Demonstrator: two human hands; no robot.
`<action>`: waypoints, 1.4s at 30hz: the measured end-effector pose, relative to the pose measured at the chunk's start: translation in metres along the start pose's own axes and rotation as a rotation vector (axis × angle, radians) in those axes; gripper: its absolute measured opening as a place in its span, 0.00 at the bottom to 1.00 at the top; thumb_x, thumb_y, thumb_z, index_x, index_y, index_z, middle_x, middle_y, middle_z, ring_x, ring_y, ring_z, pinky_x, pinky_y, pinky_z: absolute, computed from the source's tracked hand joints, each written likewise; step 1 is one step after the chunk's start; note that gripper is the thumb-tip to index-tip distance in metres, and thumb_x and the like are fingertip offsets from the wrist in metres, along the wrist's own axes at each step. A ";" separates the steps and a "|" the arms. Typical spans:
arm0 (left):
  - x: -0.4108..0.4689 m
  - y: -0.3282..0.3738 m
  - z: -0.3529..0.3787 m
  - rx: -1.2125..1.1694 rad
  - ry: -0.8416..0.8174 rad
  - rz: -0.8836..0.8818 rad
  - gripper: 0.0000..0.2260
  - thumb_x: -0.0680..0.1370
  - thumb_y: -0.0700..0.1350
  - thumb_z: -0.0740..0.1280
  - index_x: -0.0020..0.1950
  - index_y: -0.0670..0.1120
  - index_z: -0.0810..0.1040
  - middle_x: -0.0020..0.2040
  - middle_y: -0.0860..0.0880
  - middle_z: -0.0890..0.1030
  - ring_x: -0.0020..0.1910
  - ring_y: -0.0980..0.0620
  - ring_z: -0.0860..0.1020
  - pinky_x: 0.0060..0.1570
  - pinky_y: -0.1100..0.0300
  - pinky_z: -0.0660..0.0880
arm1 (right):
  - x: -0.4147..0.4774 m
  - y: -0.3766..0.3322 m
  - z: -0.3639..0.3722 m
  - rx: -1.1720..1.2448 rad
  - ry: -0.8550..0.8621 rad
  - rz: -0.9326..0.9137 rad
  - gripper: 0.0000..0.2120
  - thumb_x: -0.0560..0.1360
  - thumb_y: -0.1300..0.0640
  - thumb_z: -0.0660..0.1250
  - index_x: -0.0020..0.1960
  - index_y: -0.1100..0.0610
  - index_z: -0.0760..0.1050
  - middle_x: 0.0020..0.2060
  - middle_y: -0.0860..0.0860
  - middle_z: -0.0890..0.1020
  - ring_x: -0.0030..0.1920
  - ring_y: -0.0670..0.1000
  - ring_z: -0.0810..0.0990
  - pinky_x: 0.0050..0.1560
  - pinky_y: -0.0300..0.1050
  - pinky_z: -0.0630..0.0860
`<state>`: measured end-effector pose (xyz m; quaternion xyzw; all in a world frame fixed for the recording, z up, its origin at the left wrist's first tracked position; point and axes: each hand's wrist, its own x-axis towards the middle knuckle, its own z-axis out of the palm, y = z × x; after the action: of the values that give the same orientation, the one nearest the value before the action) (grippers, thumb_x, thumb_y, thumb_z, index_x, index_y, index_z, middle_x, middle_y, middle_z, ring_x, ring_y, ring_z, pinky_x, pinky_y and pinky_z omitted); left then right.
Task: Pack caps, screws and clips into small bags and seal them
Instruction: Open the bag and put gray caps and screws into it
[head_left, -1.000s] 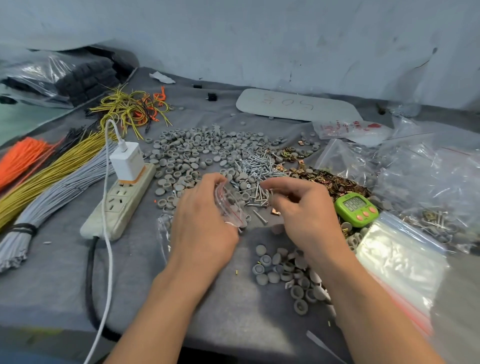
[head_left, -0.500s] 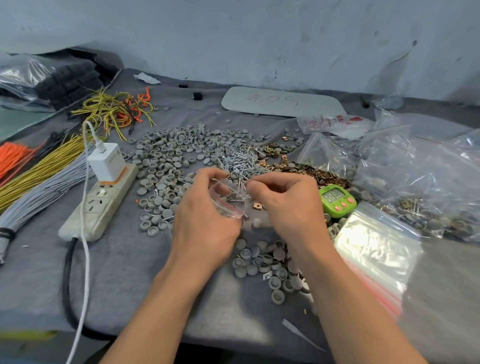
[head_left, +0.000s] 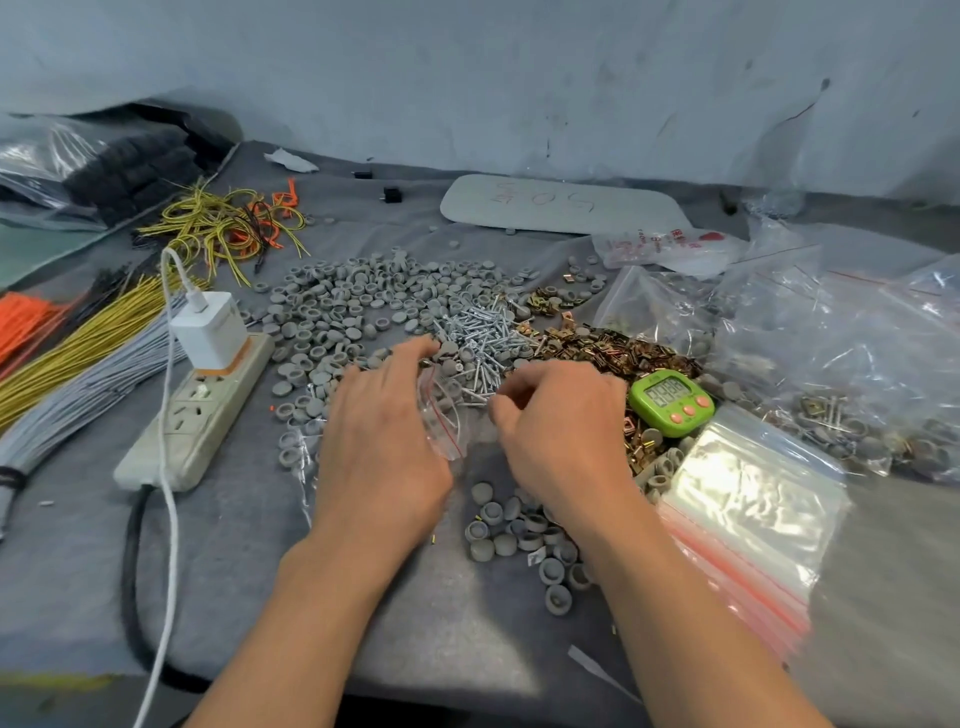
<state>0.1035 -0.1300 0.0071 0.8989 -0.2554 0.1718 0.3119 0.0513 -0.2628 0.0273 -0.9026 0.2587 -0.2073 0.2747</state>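
Felt-covered table (head_left: 234, 571): soft nap, so small parts are unlikely to roll far.

Grey caps (head_left: 363, 306): broad loose pile at centre, with a second cluster just under the right wrist. Judged light, rigid and domed, so easiest pinched at the rim.

Brass clips (head_left: 613, 353): heap right of centre. Probably thin, springy metal with edges that snag on each other and on the film.

Screws (head_left: 478, 332): tangled pile touching the caps. Judged the heaviest of the three. Their points could pierce a bag, so heads-down loading looks safer.

Small zip bag (head_left: 441, 415): held between the hands above the felt. The clear film is limp, slippery and crumpled, and the red zip line is the stiffest place to hold.

Left hand (head_left: 379, 447): fingers curled round the bag at its mouth.

Right hand (head_left: 561, 431): fingertips bunched just beside the bag mouth. Cannot tell whether they pinch a part.

Room: the power strip (head_left: 197, 415) bounds the left. The green timer (head_left: 670, 397) and the stack of empty bags (head_left: 748, 519) crowd the right. Bare felt lies near the front edge, between the forearms.
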 end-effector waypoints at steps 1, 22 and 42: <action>0.000 -0.001 0.000 -0.003 -0.023 -0.011 0.35 0.68 0.36 0.75 0.72 0.54 0.68 0.49 0.57 0.68 0.55 0.52 0.70 0.62 0.47 0.74 | 0.000 0.000 -0.004 0.073 0.003 -0.039 0.08 0.76 0.50 0.73 0.39 0.44 0.81 0.36 0.37 0.80 0.51 0.49 0.78 0.67 0.53 0.69; 0.006 -0.015 -0.006 -0.231 -0.059 -0.145 0.23 0.68 0.46 0.77 0.59 0.61 0.75 0.51 0.59 0.82 0.51 0.54 0.79 0.49 0.57 0.73 | 0.027 0.006 0.007 -0.104 -0.211 -0.044 0.13 0.80 0.58 0.68 0.59 0.43 0.83 0.55 0.47 0.85 0.53 0.50 0.84 0.64 0.47 0.75; 0.007 -0.013 -0.005 -0.174 -0.139 -0.127 0.22 0.69 0.50 0.74 0.61 0.63 0.74 0.49 0.60 0.78 0.52 0.52 0.76 0.48 0.56 0.70 | 0.004 0.002 -0.007 0.205 0.000 -0.223 0.07 0.75 0.57 0.76 0.47 0.45 0.88 0.37 0.29 0.77 0.47 0.27 0.76 0.44 0.22 0.72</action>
<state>0.1159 -0.1207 0.0077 0.8924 -0.2332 0.0660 0.3806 0.0498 -0.2690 0.0320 -0.8930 0.1342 -0.2619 0.3406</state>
